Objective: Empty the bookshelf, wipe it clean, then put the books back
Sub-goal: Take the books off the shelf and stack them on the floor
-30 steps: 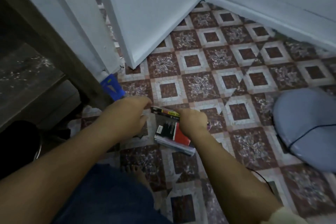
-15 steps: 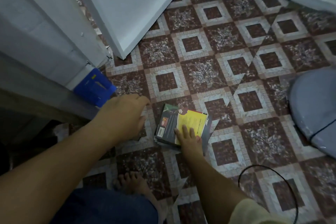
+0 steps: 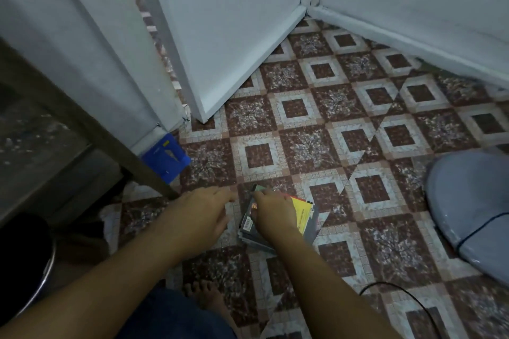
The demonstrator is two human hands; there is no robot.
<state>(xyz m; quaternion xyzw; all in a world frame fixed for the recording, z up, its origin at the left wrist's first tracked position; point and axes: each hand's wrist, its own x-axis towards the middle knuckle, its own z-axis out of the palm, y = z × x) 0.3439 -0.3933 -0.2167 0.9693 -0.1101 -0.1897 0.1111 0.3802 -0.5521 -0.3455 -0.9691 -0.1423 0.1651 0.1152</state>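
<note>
On tiled floor [image 3: 303, 151], near our bare foot [image 3: 207, 297], book stack [image 3: 304, 216] lay flat, yellow cover up. Our right grip [image 3: 272, 213] covered it, fingers [image 3: 259, 195] pinching far left corner. Our left grip [image 3: 205, 210] hovered just beside, fingers relaxed, holding nothing.

Tiled floor [image 3: 303, 151] holds stacked books [image 3: 304, 215], blue box [image 3: 165, 157], grey cushion [image 3: 473, 201]

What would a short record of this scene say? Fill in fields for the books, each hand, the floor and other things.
books: small stack, flat on the floor, yellow cover on top
right hand: on the books, fingertips at their far corner; grip unclear
left hand: open, beside the books, holding nothing
floor: patterned tiles
other: blue item by the wall, cable, bare foot
</note>
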